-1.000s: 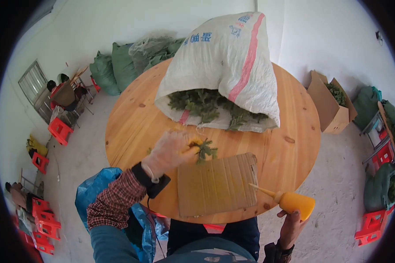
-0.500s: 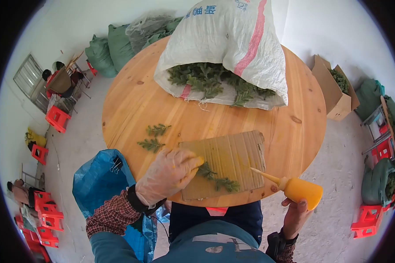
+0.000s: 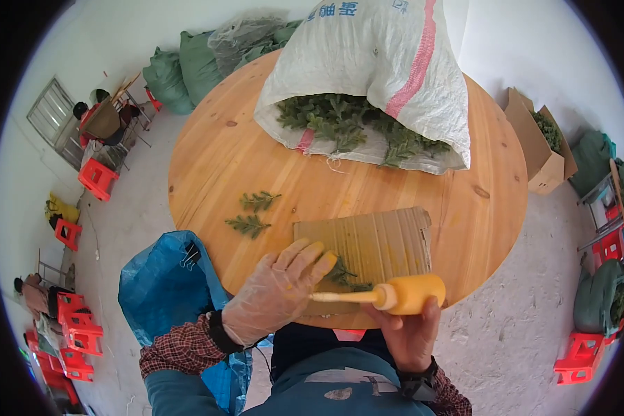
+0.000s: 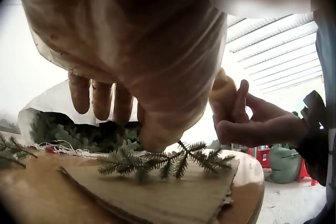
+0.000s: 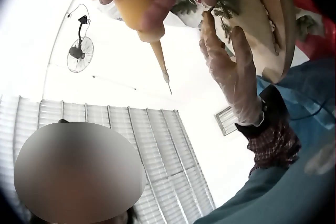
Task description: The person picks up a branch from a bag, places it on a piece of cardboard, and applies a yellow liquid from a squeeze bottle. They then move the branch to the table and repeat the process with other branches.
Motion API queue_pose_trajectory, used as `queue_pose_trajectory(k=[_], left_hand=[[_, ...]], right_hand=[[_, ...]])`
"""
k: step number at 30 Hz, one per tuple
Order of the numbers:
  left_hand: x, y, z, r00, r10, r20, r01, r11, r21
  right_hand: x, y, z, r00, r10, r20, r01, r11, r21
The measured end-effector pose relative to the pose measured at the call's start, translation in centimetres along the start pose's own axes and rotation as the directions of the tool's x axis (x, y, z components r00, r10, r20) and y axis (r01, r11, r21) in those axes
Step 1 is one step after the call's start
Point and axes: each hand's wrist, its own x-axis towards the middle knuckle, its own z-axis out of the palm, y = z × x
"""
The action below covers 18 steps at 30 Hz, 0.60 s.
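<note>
My left hand, in a clear plastic glove with yellow-stained fingertips, is over the cardboard's left edge. Its thumb and fingers are spread apart, right by the stem end of a green fir-like sprig. The sprig is over the corrugated cardboard sheet, partly hidden by a yellow squeeze bottle in the head view. My bare right hand grips that bottle on its side, its long thin nozzle pointing left across the gloved hand. Two similar sprigs lie on the round wooden table.
A white woven sack, its mouth showing more greenery, lies at the table's back. A blue bag hangs at the left front edge. Red stools, green sacks and a carton stand around.
The right hand has swung the bottle inward from the right, nozzle now by the left hand. The left hand brought the sprig onto the cardboard, then its fingers spread. The head view has shifted.
</note>
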Motion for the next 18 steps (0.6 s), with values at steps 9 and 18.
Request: queue_pose_trajectory(k=[9,18], left_hand=[[-1.7,-0.7,2.6,0.997,0.040,0.072,-0.039,0.999,-0.016],[-2.0,-0.5,2.7,0.995,0.050,0.092,-0.055,0.997,0.056]], right_hand=[[3.3,-0.6,-0.6,0.925,-0.377,-0.052,0.349,0.894,-0.280],[3.1,0.3,2.3,0.984,-0.123,0.130,0.142,0.979,-0.146]])
